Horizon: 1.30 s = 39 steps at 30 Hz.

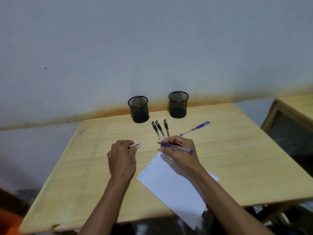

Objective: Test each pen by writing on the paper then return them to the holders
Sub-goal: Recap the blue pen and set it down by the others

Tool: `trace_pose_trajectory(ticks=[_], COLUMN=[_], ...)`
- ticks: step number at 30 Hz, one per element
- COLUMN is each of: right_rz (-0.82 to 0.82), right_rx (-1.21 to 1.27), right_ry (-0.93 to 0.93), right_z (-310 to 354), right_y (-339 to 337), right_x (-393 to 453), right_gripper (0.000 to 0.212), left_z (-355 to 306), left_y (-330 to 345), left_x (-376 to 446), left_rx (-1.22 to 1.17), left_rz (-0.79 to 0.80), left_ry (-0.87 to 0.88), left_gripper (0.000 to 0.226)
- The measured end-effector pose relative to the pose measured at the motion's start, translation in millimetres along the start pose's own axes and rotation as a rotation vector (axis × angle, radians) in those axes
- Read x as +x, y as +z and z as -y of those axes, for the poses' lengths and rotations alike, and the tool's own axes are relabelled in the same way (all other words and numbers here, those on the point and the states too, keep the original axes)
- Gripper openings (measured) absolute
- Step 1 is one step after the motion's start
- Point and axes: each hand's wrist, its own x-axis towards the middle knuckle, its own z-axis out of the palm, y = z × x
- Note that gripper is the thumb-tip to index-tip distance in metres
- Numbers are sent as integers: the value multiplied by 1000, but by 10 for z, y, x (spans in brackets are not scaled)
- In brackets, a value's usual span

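My right hand (177,150) grips a blue pen (183,148) with its tip just above the far corner of the white paper (171,189), which carries a line of small writing along its left edge. My left hand (122,158) is closed on a blue pen cap (136,145) that sticks out of the fingers. Three black pens (160,128) lie side by side beyond my right hand. Another blue pen (195,128), capped, lies further right. Two black mesh holders (138,109) (178,104) stand at the table's far edge, and I see no pens in them.
The wooden table (84,158) ends at a grey wall behind the holders. The paper hangs over the near table edge. A second wooden table (294,109) stands to the right across a gap.
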Motion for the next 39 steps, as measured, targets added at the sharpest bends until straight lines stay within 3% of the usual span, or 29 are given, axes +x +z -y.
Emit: trace_pose_trajectory(ticks=[3,12,15,29,39], right_rz=[-24,-18,-31,-38,-16], right_rx=[-1,-52,-107,-191,-74], right_ry=[-47,-109,-132,-161,-104], right_z=[158,486,513,460,412], right_y=[-106,-222,-216,-157,-114], right_x=[-129,-387,-415,-478,-471], right_gripper=[16,6,8,5,10], left_z=[-162,-573,-609,-599,-649], left_y=[-173,-406,-447,-486,-538], left_x=[-159,-512,-571,-607,-485], left_rx=[-301,-653,-667,-638,-613], left_rz=[-10,158,167,196,260], left_ry=[-70,-38,27,148,210], left_gripper=[7,12,20,16,12])
